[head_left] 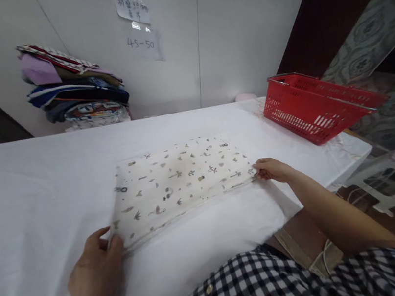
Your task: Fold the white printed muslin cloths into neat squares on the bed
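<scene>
A folded cream cloth (183, 177) printed with small plants and animals lies across the white-covered table (35, 202). Its kind beyond a folded piece of fabric cannot be made out. My left hand (99, 269), with a bracelet at the wrist, pinches the cloth's near left corner between thumb and fingers. At the near right corner, my right hand (273, 170) grips the edge with its fingers closed. Between both hands the near edge runs fairly straight and shows several layers.
A stack of folded clothes (78, 91) stands at the back left against the wall. On the right end of the table sits a red plastic basket (319, 105). Handwritten paper signs (142, 42) hang on the wall. Below the right edge is a white appliance-like object (392, 183).
</scene>
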The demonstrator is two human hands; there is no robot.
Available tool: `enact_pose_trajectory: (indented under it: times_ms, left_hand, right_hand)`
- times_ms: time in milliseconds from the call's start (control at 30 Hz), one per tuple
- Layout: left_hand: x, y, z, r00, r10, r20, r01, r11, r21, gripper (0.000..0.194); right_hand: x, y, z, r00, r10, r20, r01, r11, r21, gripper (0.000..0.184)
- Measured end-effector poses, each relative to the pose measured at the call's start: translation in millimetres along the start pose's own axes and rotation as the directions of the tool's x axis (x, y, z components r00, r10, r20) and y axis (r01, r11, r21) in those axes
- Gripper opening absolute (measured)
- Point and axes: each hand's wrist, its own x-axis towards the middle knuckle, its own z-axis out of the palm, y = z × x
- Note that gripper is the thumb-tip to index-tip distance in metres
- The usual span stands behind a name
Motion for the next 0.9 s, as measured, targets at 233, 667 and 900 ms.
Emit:
enact_pose_trajectory:
  times_ms: [233,667,900]
  left_hand:
    - [0,-2,0.3,1.000,-0.003,0.003,0.003,1.000,-0.022,0.045]
    - [2,-4,2.3,1.000,0.010,-0.001,-0.010,1.000,-0.026,0.045]
    - [-1,-1,-0.6,1.000,-0.003,0.008,0.003,1.000,-0.029,0.042]
  right_hand:
    - [2,-1,-4,0.998,0.019,0.068,-0.027,0.992,0.124,0.023]
    - [9,-4,-4,0.979,0.181,0.096,-0.181,0.983,-0.014,0.018]
    - [12,-11,-7,0.946,0.290,0.147,-0.265,0.949,-0.172,0.014]
